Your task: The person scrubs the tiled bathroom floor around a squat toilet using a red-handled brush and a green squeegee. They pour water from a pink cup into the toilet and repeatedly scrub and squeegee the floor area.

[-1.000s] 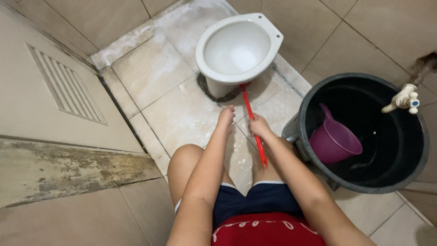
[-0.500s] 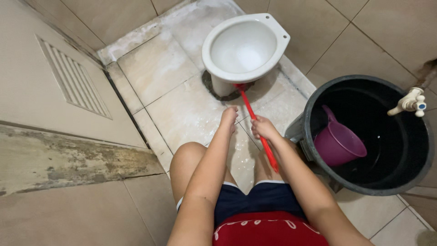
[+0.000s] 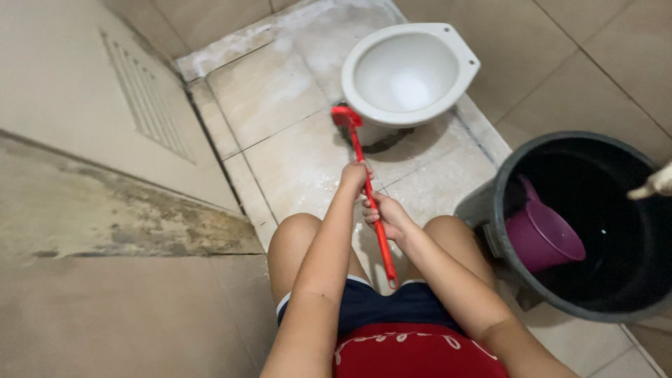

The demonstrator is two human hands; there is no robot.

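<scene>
Gripping the red brush [image 3: 367, 196] with both hands right now, squatting on the wet tiled floor [image 3: 294, 161]. My left hand [image 3: 355, 176] sits higher up the handle, fingers wrapped tight around it, and my right hand [image 3: 386, 217] holds lower down, fingers also closed around the handle, with the butt end poking out below toward my shorts. The handle runs from about 6 o'clock up to 12 o'clock, leaning slightly left at the top. The brush head is down on the floor tiles right at the base of the white toilet bowl [image 3: 409, 70], on the bowl's 8 o'clock side, touching or very nearly touching the base, can't quite tell which.

Over at 3 o'clock from my hands there's a big black bucket [image 3: 504, 164] with a purple dipper [image 3: 542, 234] sitting inside it, handle sticking up. A bit of a pale tap [image 3: 654, 183] pokes in over the bucket's far right edge. At 10 o'clock there's a beige door [image 3: 70, 84] with a slatted vent in it, and a grimy concrete threshold below it.
</scene>
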